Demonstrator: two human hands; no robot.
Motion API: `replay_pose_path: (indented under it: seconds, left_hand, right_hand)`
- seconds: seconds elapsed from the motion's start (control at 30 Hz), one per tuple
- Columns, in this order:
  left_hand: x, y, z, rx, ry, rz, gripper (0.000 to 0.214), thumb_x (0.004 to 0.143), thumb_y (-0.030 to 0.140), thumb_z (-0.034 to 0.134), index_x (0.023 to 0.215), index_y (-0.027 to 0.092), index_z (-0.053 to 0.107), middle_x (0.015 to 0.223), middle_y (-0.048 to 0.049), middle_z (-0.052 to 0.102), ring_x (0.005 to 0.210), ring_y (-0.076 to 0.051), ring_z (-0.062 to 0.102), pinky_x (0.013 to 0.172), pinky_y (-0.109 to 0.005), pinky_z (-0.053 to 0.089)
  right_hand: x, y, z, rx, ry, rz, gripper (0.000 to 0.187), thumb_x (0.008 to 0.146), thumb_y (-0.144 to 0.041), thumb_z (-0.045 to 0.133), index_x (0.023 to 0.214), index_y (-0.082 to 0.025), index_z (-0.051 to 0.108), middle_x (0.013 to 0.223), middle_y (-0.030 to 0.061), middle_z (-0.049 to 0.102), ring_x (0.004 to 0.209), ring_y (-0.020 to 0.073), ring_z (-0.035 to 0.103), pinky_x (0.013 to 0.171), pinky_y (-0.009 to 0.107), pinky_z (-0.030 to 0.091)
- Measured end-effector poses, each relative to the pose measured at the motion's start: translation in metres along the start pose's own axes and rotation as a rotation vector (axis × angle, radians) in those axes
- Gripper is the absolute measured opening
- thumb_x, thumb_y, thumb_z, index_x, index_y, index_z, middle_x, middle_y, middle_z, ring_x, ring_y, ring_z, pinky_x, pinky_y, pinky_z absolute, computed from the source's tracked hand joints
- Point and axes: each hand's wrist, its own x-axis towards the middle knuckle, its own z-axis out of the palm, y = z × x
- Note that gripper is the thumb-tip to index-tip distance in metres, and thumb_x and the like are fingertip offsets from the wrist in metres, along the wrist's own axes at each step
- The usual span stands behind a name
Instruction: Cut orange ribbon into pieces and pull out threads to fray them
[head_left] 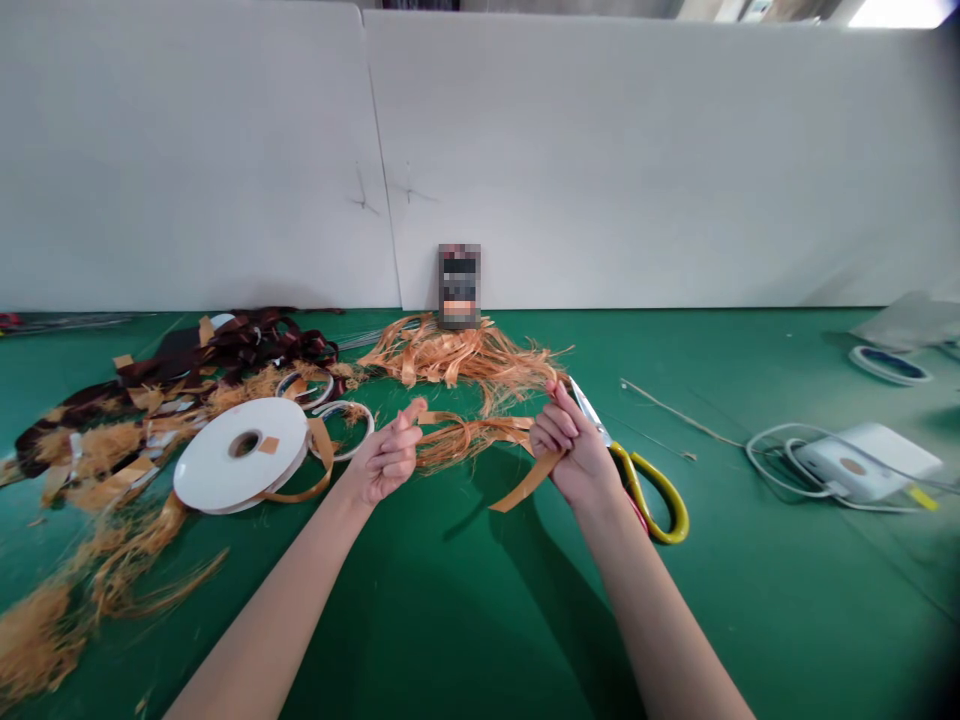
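My right hand [571,440] is closed, thumb against the fingers, with a tan ribbon [529,483] in it whose loose end hangs down to the left. My left hand [390,455] is curled with thumb and forefinger pressed together; whatever may be between them is too small to make out. Just behind and between the hands lies a looped bundle of tan ribbon strips [454,442]. Scissors with yellow handles [664,505] lie partly under my right wrist, their blades pointing away from me.
At left a white spool [217,460] of tan ribbon stands near a heap of frayed tan strips [101,450] and dark brown ribbon [247,345]. Shredded strips [457,355] lie before a small pixelated box [459,285]. A white charger [862,460] with cable sits right. White panels [637,160] border the green table [420,620].
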Motion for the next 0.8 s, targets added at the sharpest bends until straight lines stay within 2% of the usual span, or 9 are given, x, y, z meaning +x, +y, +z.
replay_pose_path:
  seconds: [0.1, 0.23, 0.33, 0.4, 0.47, 0.53, 0.6, 0.67, 0.8]
  left_hand:
    - [0.0, -0.002, -0.001, 0.122, -0.034, -0.119, 0.024, 0.095, 0.024, 0.046, 0.097, 0.009, 0.064, 0.046, 0.0119, 0.028, 0.028, 0.003, 0.0, 0.028, -0.01, 0.006]
    - [0.002, -0.007, 0.001, 0.297, -0.086, -0.206, 0.011, 0.082, 0.016, 0.065, 0.079, 0.006, 0.068, 0.042, 0.0103, 0.031, 0.027, 0.002, 0.015, 0.03, -0.01, 0.018]
    - [0.004, -0.008, 0.005, 0.256, -0.06, -0.045, 0.016, 0.077, 0.017, 0.071, 0.063, 0.012, 0.064, 0.051, 0.0041, 0.047, 0.04, -0.002, 0.045, 0.043, -0.012, 0.039]
    - [0.006, -0.006, 0.009, 0.226, -0.03, 0.125, 0.02, 0.074, 0.017, 0.073, 0.059, 0.015, 0.06, 0.077, -0.0016, 0.064, 0.072, -0.009, 0.064, 0.066, -0.017, 0.052]
    - [0.008, -0.003, 0.016, 0.181, 0.008, 0.322, 0.02, 0.074, 0.013, 0.071, 0.059, 0.016, 0.059, 0.1, -0.0027, 0.067, 0.104, -0.016, 0.062, 0.09, -0.026, 0.05]
    - [0.008, 0.0, 0.026, 0.099, 0.061, 0.465, 0.021, 0.077, 0.005, 0.063, 0.059, 0.016, 0.058, 0.092, -0.0025, 0.067, 0.108, -0.017, 0.061, 0.098, -0.03, 0.047]
    - [0.005, 0.001, 0.039, -0.007, 0.111, 0.467, 0.027, 0.08, -0.002, 0.051, 0.06, 0.015, 0.054, 0.069, 0.0002, 0.06, 0.087, -0.011, 0.066, 0.09, -0.025, 0.051]
    - [0.0, -0.001, 0.052, -0.089, 0.118, 0.361, 0.031, 0.083, -0.005, 0.042, 0.061, 0.015, 0.049, 0.059, 0.0031, 0.05, 0.057, -0.004, 0.06, 0.066, -0.014, 0.053]
    - [-0.015, -0.018, 0.066, -0.038, 0.069, 0.045, 0.03, 0.088, -0.001, 0.04, 0.061, 0.013, 0.044, 0.061, 0.005, 0.044, 0.031, 0.005, 0.025, 0.032, -0.006, 0.025]
  right_hand:
    - [0.001, 0.0, -0.001, 0.011, -0.001, 0.001, 0.018, 0.072, -0.018, 0.076, 0.081, -0.015, 0.061, 0.039, -0.0154, 0.03, 0.033, -0.0002, 0.025, 0.033, 0.013, 0.027]
    - [0.001, 0.002, -0.002, -0.011, -0.01, 0.031, 0.016, 0.073, -0.019, 0.075, 0.081, -0.015, 0.062, 0.04, -0.015, 0.031, 0.033, -0.0004, 0.025, 0.033, 0.012, 0.027]
    - [0.0, 0.009, 0.0, -0.055, -0.017, 0.087, 0.016, 0.073, -0.019, 0.075, 0.081, -0.013, 0.063, 0.04, -0.0146, 0.032, 0.033, -0.0006, 0.025, 0.033, 0.013, 0.026]
    - [-0.001, 0.016, 0.002, -0.089, -0.018, 0.118, 0.017, 0.072, -0.021, 0.075, 0.082, -0.011, 0.065, 0.04, -0.0142, 0.032, 0.033, -0.0006, 0.025, 0.033, 0.013, 0.027]
    - [-0.002, 0.023, 0.005, -0.117, -0.02, 0.137, 0.02, 0.071, -0.022, 0.076, 0.083, -0.011, 0.066, 0.04, -0.014, 0.032, 0.033, -0.0006, 0.025, 0.033, 0.013, 0.026]
    - [-0.003, 0.029, 0.006, -0.136, -0.02, 0.144, 0.02, 0.07, -0.023, 0.077, 0.082, -0.011, 0.066, 0.039, -0.014, 0.032, 0.033, -0.0006, 0.024, 0.033, 0.013, 0.025]
    - [-0.003, 0.032, 0.005, -0.147, -0.014, 0.143, 0.02, 0.069, -0.023, 0.078, 0.08, -0.012, 0.066, 0.039, -0.0142, 0.031, 0.033, -0.0004, 0.023, 0.033, 0.013, 0.024]
    - [-0.001, 0.032, 0.003, -0.147, -0.004, 0.134, 0.019, 0.069, -0.023, 0.077, 0.079, -0.013, 0.065, 0.038, -0.0145, 0.03, 0.033, 0.0001, 0.021, 0.033, 0.013, 0.024]
    - [0.002, 0.025, -0.002, -0.125, 0.021, 0.099, 0.017, 0.071, -0.023, 0.076, 0.077, -0.014, 0.063, 0.038, -0.0149, 0.029, 0.034, 0.0009, 0.019, 0.033, 0.013, 0.025]
